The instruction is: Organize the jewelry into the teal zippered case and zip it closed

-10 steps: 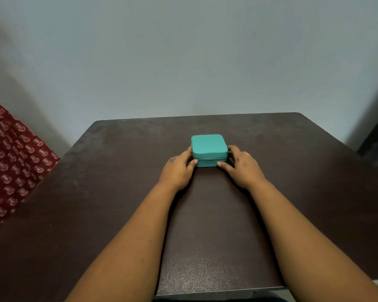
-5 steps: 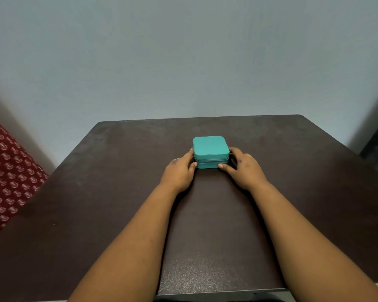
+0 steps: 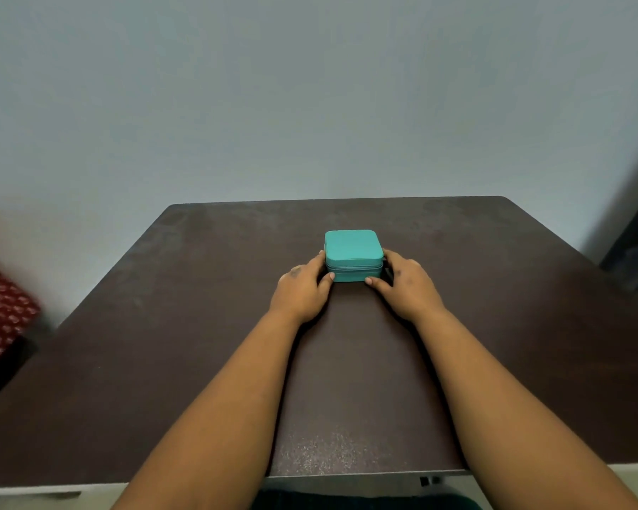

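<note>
**Teal case held from both sides, lid down**

Sitting near the middle of the dark brown table [image 3: 199, 325]: the teal zippered case [image 3: 351, 244], flat on its base, lid down, zipper line running round the front. Looks zipped, but hard to be sure from here, since the zipper pull is not in plain sight.

Left hand [image 3: 302, 292] pressed against the left side of the case, fingers curled round the corner, thumb tip touching the front. Right hand [image 3: 406, 288] doing the same on the right side, thumb tip on the front low corner, fingers bent round the side. Both holding, not lifting.

What could go wrong:
- Squeezing too hard from both sides might make the small case pop up or slide away on the smooth table
- Letting go too fast or bumping it could push it toward the far edge
- If a bit of zipper is left open round the back, something small inside might slip out when moved

Around: a plain pale wall [image 3: 310, 104] behind the table, a red patterned cloth [image 3: 1, 311] off to the left, well apart from the case. No jewelry seen on the table. Nothing between the hands and the case, nothing in the way
</note>
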